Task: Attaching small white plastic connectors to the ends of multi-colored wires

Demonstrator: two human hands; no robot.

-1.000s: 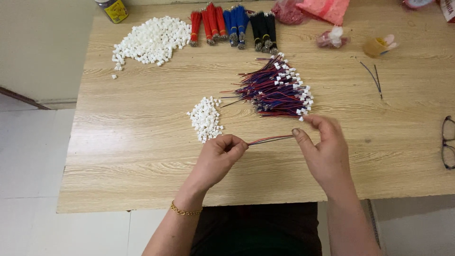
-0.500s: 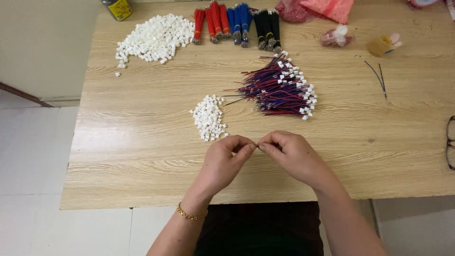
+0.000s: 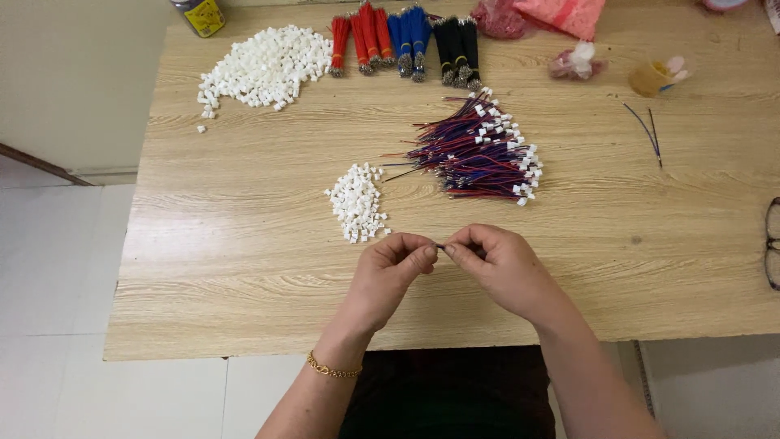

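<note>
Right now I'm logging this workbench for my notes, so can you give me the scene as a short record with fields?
surface: wooden table
left hand: left hand pinches a thin wire end; what else it holds is hidden
right hand: right hand pinches the same wire, fingers meeting the left's
nearest pile: small heap of white plugs
behind it: pile of red and blue wires with white ends
far edge: large heap of white plugs; red, blue and black wire bundles
right edge: glasses
</note>
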